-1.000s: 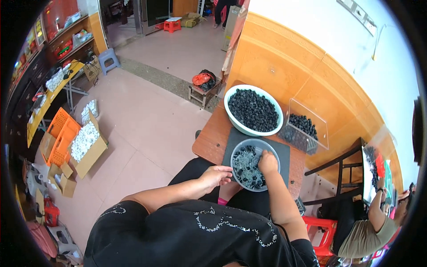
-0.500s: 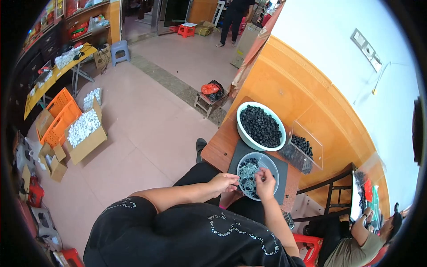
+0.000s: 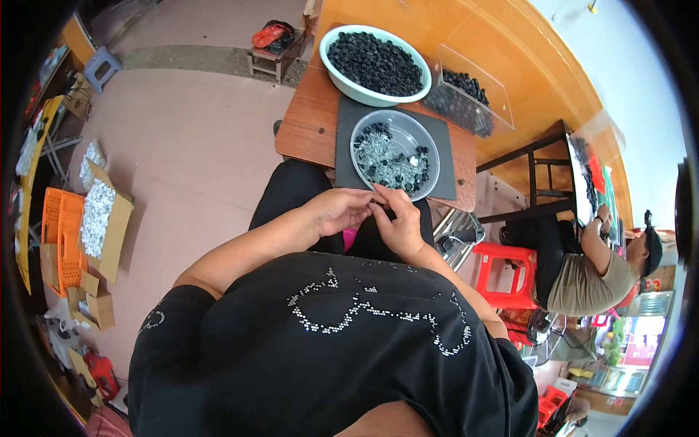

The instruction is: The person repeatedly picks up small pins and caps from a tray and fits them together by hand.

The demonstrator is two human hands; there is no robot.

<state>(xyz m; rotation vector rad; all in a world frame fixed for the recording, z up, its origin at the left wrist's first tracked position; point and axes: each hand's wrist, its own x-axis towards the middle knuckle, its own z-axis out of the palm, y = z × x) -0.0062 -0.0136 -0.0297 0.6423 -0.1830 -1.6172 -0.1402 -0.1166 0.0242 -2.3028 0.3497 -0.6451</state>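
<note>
My left hand (image 3: 341, 210) and my right hand (image 3: 397, 224) meet just in front of a grey plastic bowl (image 3: 428, 138). The fingertips of both are pinched together, and whatever lies between them is too small to make out. In the bowl is a heap of thin clear or silvery pieces (image 3: 378, 156) mixed with small black parts (image 3: 420, 171). The bowl rests on a dark mat (image 3: 445, 160) on a brown wooden table (image 3: 300, 124). Behind it stands a pale green basin (image 3: 364, 96) full of small black parts.
A clear box (image 3: 466, 102) of black parts stands by the wall. At the right, another person (image 3: 590, 280) sits beside a red stool (image 3: 510, 273). On the left floor are an orange crate (image 3: 69, 244) and a carton of white pieces (image 3: 116, 233). A low stool (image 3: 266, 67) holds a bag.
My right hand has come out of the bowl toward me and joined my left hand in front of it. The view has tilted down and turned toward the right.
</note>
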